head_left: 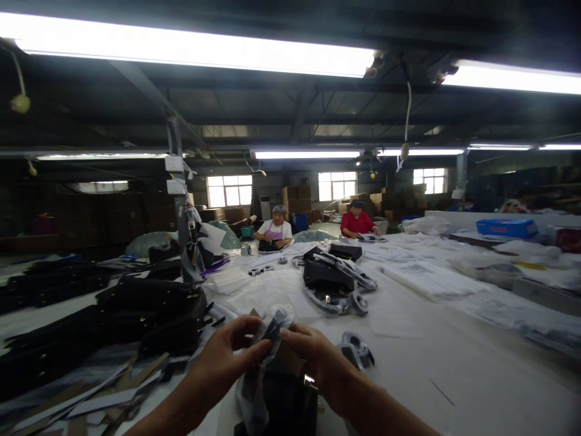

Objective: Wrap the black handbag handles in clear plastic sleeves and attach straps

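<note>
left hand (229,354) and right hand (313,357) side by side on plastic-wrapped strap (272,330) | bag (284,399) below | bag stack (149,315) left | strap pile (336,281) behind on table (454,375)

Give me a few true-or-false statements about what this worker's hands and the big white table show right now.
1. Both hands pinch a clear plastic-wrapped dark strap. True: left hand and right hand meet on it.
2. A black leather bag sits just below the hands. True.
3. The long white-covered table holds nothing but that bag. False: a heap of black bags and wrapped straps lies further along.
4. Two seated people work at the far end. True.
5. The ceiling tube lights are off. False: they glow.
</note>
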`<state>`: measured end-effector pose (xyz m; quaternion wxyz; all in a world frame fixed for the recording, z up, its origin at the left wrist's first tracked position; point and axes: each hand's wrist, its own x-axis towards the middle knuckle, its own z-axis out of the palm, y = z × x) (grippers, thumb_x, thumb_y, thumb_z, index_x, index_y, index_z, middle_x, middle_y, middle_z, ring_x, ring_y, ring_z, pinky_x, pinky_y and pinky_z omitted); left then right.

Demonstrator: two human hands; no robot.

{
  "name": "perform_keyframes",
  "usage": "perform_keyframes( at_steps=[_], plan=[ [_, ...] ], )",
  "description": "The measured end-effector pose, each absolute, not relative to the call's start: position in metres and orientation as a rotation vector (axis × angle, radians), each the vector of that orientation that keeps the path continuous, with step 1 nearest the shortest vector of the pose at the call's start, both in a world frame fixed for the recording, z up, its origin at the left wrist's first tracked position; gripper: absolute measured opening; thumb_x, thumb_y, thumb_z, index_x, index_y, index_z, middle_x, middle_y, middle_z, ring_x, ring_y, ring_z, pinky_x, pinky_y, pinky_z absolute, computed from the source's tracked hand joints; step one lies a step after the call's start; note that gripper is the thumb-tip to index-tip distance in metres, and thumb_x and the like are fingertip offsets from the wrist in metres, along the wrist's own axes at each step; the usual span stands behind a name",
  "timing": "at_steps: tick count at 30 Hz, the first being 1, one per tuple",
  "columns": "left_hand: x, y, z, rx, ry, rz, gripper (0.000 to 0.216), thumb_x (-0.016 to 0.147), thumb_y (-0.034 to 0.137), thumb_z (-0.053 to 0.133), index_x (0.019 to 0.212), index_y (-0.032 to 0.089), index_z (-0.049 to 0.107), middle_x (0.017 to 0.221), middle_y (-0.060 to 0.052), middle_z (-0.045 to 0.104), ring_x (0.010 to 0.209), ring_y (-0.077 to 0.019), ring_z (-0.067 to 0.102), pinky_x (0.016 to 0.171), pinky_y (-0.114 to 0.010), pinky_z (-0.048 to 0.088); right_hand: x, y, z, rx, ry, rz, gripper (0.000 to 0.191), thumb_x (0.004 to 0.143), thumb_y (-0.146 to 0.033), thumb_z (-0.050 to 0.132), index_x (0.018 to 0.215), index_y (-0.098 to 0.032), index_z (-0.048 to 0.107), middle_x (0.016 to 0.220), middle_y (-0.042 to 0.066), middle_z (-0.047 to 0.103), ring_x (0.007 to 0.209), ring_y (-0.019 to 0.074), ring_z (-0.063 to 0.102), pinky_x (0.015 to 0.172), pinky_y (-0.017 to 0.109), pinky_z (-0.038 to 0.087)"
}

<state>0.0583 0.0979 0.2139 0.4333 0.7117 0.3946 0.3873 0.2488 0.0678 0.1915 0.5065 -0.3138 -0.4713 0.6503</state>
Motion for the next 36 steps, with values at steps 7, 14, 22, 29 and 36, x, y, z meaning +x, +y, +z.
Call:
perform_keyframes(
  at_steps=[7, 14, 22, 29, 36],
  plan=[
    [0.063, 0.095, 0.203, 1.847, 1.015, 1.102, 0.027, 0.074, 0.038, 0.074, 0.094, 0.021, 0.068, 0.093, -0.005, 0.072, 0.09, -0.0263, 0.067, 0.077, -0.03, 0.052, 0.236, 0.072, 0.191, -0.772, -1.168, 1.393, 0.047, 0.069, -0.041, 0.081, 0.105, -0.013, 0.072, 0.094, 0.009, 0.075, 0.1, 0.0279, 0.067, 0.089, 0.037, 0.05],
    [0.074, 0.095, 0.178, 1.456, 1.17, 1.356, 0.072, 0.057, 0.042, 0.083, 0.119, 0.02, 0.054, 0.115, -0.014, 0.063, 0.101, -0.031, 0.063, 0.08, -0.037, 0.052, 0.237, 0.073, 0.187, -0.723, -1.189, 1.437, 0.047, 0.073, -0.042, 0.079, 0.11, -0.014, 0.07, 0.103, 0.011, 0.074, 0.103, 0.0291, 0.067, 0.096, 0.041, 0.047],
    [0.069, 0.103, 0.165, 1.327, 1.14, 1.306, 0.111, 0.054, 0.052, 0.084, 0.145, 0.016, 0.031, 0.122, -0.019, 0.057, 0.116, -0.0362, 0.055, 0.088, -0.042, 0.046, 0.24, 0.08, 0.182, -0.746, -1.212, 1.454, 0.053, 0.072, -0.044, 0.08, 0.113, -0.014, 0.068, 0.106, 0.013, 0.073, 0.104, 0.0311, 0.067, 0.097, 0.045, 0.047],
    [0.067, 0.099, 0.167, 1.442, 1.31, 1.322, 0.077, 0.055, 0.055, 0.08, 0.114, 0.013, 0.054, 0.108, -0.017, 0.064, 0.109, -0.0347, 0.058, 0.085, -0.04, 0.046, 0.232, 0.073, 0.184, -0.746, -1.178, 1.386, 0.047, 0.074, -0.042, 0.078, 0.111, -0.014, 0.069, 0.104, 0.011, 0.073, 0.103, 0.0293, 0.066, 0.095, 0.041, 0.048],
    [0.061, 0.094, 0.174, 1.661, 1.422, 1.232, 0.048, 0.064, 0.057, 0.072, 0.088, 0.017, 0.058, 0.084, -0.006, 0.065, 0.086, -0.0277, 0.062, 0.076, -0.036, 0.046, 0.23, 0.071, 0.179, -0.711, -1.174, 1.353, 0.045, 0.075, -0.041, 0.079, 0.11, -0.015, 0.069, 0.109, 0.011, 0.072, 0.112, 0.0309, 0.061, 0.098, 0.04, 0.045]
  ],
)
